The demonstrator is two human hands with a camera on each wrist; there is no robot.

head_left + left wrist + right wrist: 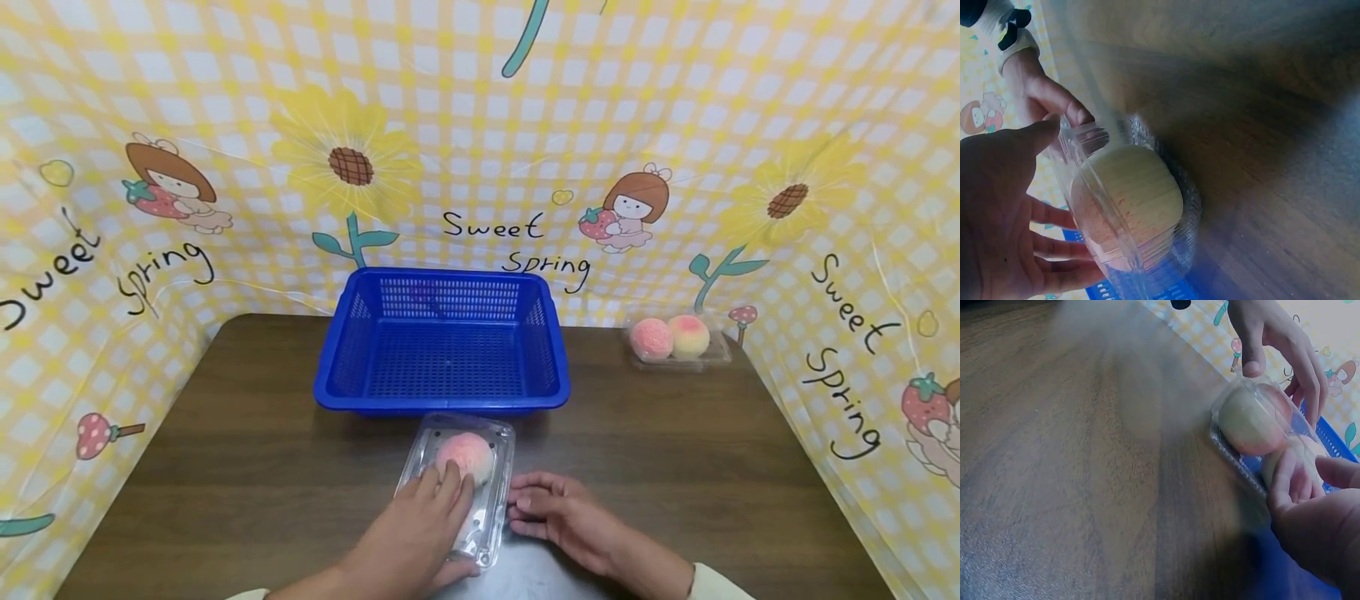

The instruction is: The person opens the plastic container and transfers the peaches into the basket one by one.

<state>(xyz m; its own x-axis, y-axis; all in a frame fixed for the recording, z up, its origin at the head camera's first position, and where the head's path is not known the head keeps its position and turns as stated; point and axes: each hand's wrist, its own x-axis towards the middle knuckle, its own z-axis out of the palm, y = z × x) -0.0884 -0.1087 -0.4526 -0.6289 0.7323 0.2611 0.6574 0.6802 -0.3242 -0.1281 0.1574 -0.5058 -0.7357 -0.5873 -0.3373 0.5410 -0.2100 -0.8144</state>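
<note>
A clear plastic clamshell box [491, 521] with two pink-and-cream peaches lies on the table at the front middle. In the head view one peach [467, 454] shows; the other is hidden under my left hand. My left hand [420, 517] rests across the lid, fingers fairly straight and thumb at the near end. The left wrist view shows that thumb [1044, 132] against the box's end edge. Right beside the box, my right hand [566, 512] has loosely bent fingers, fingertips at its right edge. In the right wrist view, the right hand's fingers [1285, 478] overlap the nearer peach.
Behind the box stands a blue plastic basket [442, 404] with slotted walls, its front rim close to the box. A second clear box [716, 354] with two peaches lies at the table's back right. A yellow checked cloth [465, 125] hangs around the wooden table [675, 450].
</note>
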